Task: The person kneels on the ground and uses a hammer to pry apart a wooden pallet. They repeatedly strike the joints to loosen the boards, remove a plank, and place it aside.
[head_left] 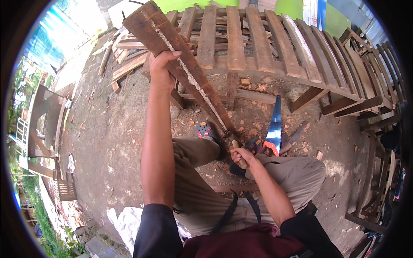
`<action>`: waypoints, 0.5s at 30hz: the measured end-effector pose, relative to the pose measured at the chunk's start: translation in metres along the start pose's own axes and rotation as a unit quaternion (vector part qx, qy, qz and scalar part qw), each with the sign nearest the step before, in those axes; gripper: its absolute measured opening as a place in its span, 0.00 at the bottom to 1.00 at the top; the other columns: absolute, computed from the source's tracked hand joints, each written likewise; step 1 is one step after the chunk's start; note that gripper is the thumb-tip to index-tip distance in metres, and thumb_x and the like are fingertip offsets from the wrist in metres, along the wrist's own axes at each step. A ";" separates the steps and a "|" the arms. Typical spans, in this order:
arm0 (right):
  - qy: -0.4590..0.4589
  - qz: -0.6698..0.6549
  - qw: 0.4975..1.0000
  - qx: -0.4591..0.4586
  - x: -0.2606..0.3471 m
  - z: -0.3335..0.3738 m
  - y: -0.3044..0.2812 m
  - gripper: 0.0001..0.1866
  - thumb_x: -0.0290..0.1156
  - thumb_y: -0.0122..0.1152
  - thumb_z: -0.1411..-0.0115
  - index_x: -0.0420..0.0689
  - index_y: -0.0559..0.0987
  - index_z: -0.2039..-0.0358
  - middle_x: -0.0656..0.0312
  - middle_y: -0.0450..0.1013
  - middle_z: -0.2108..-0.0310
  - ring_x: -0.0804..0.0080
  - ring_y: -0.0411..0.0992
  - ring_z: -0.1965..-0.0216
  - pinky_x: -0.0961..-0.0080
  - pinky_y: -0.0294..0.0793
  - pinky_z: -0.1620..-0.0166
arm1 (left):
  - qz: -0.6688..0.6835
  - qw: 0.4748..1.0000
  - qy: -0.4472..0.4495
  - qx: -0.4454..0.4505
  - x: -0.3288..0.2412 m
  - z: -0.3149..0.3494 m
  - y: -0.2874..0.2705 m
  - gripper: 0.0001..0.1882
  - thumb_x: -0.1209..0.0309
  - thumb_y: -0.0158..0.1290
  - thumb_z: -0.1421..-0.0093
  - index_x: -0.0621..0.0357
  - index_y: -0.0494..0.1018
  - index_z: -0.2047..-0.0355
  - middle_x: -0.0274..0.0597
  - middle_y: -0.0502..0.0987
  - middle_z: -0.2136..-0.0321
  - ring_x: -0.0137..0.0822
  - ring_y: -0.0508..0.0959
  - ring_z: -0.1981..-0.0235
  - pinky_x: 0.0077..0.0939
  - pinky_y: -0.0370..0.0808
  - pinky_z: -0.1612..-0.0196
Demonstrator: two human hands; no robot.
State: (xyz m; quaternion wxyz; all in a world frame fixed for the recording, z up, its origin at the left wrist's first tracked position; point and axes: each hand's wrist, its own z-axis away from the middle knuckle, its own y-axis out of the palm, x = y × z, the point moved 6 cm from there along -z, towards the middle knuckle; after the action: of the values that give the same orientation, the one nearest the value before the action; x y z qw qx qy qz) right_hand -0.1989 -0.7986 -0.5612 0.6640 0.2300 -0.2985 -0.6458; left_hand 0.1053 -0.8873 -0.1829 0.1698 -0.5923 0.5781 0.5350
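A long brown wooden plank (189, 64) slants from the upper left down to the ground between my feet. A rough whitish strip runs along its face, and bent nails stick out at its upper end. My left hand (163, 71) is closed around the plank's edge near the top. My right hand (243, 157) is closed on a wooden-handled tool (236, 145) at the plank's lower end. The tool's dark head blends into the wood, so its exact kind is unclear. A handsaw (274, 124) with a blue-looking blade and orange handle stands right of my right hand.
A slatted wooden bench (234, 38) stretches across the far side and curves right. Scrap boards (131, 64) are piled at the far left. Wood chips litter the dirt floor (112, 142). White cloth (127, 223) lies at the near left, and a wooden frame (43, 129) stands farther left.
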 end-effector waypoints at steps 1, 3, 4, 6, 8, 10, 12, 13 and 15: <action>-0.005 0.009 1.000 0.008 -0.003 -0.001 -0.006 0.07 0.22 0.57 0.41 0.46 0.68 0.71 0.71 0.63 0.81 0.87 0.59 0.87 0.85 0.60 0.84 | 0.015 1.000 0.004 0.003 0.000 -0.002 0.001 0.29 0.73 0.50 0.55 0.69 0.69 0.49 0.50 0.77 0.62 0.46 0.79 0.59 0.43 0.78 0.53; -0.047 0.117 0.992 -0.013 -0.008 0.003 -0.020 0.08 0.22 0.58 0.42 0.46 0.69 0.66 0.70 0.62 0.80 0.85 0.58 0.87 0.82 0.58 0.85 | -0.023 0.999 -0.008 -0.021 0.003 -0.005 -0.011 0.33 0.70 0.50 0.55 0.68 0.67 0.45 0.52 0.76 0.59 0.46 0.77 0.54 0.45 0.75 0.48; -0.069 0.171 0.983 -0.022 -0.008 0.004 -0.026 0.09 0.21 0.58 0.43 0.46 0.69 0.64 0.69 0.62 0.80 0.84 0.58 0.88 0.81 0.58 0.85 | -0.043 0.998 -0.013 -0.033 0.003 -0.007 -0.018 0.35 0.69 0.50 0.55 0.67 0.65 0.43 0.52 0.75 0.57 0.47 0.76 0.52 0.45 0.73 0.46; -0.072 0.151 0.986 -0.028 -0.008 -0.004 -0.044 0.13 0.21 0.58 0.44 0.48 0.68 0.61 0.68 0.61 0.79 0.83 0.58 0.88 0.79 0.57 0.86 | -0.034 0.996 -0.035 -0.080 0.008 -0.016 -0.040 0.34 0.69 0.50 0.54 0.66 0.66 0.43 0.52 0.76 0.57 0.47 0.76 0.52 0.44 0.73 0.46; -0.073 0.123 0.988 -0.062 -0.009 -0.013 -0.062 0.12 0.21 0.58 0.45 0.47 0.68 0.62 0.68 0.61 0.80 0.83 0.58 0.88 0.79 0.55 0.86 | -0.030 0.992 -0.040 -0.113 0.011 -0.018 -0.055 0.31 0.70 0.51 0.52 0.64 0.67 0.45 0.51 0.76 0.56 0.47 0.76 0.52 0.44 0.72 0.45; -0.065 0.109 0.990 -0.064 -0.009 -0.018 -0.074 0.11 0.21 0.58 0.45 0.47 0.67 0.64 0.68 0.61 0.80 0.82 0.57 0.88 0.79 0.55 0.86 | -0.024 0.992 -0.032 -0.119 0.011 -0.019 -0.059 0.30 0.70 0.50 0.52 0.63 0.67 0.45 0.50 0.76 0.56 0.48 0.76 0.52 0.45 0.72 0.45; -0.067 0.113 0.989 -0.069 -0.009 -0.017 -0.075 0.11 0.21 0.59 0.45 0.46 0.66 0.66 0.68 0.61 0.80 0.82 0.58 0.88 0.79 0.55 0.86 | -0.030 0.992 -0.026 -0.123 0.011 -0.019 -0.060 0.30 0.70 0.50 0.52 0.64 0.67 0.45 0.51 0.75 0.55 0.48 0.76 0.52 0.45 0.72 0.45; -0.075 0.123 0.987 -0.074 -0.008 -0.017 -0.076 0.11 0.21 0.59 0.45 0.46 0.66 0.66 0.68 0.61 0.81 0.82 0.58 0.87 0.79 0.55 0.86 | -0.037 0.992 -0.027 -0.122 0.012 -0.019 -0.059 0.30 0.70 0.50 0.52 0.64 0.67 0.45 0.51 0.75 0.55 0.48 0.76 0.52 0.45 0.72 0.45; -0.090 0.164 0.978 -0.094 0.000 -0.013 -0.073 0.10 0.22 0.58 0.45 0.46 0.66 0.67 0.67 0.62 0.81 0.81 0.59 0.87 0.78 0.57 0.86 | -0.047 0.991 -0.028 -0.121 0.012 -0.020 -0.054 0.31 0.70 0.50 0.52 0.64 0.66 0.45 0.52 0.75 0.55 0.48 0.75 0.52 0.45 0.72 0.45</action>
State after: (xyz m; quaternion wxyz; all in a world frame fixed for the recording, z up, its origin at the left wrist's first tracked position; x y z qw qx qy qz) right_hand -0.2419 -0.8038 -0.6211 0.7502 0.0553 -0.3285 -0.5712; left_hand 0.1575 -0.8954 -0.2082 0.1378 -0.6199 0.4758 0.6086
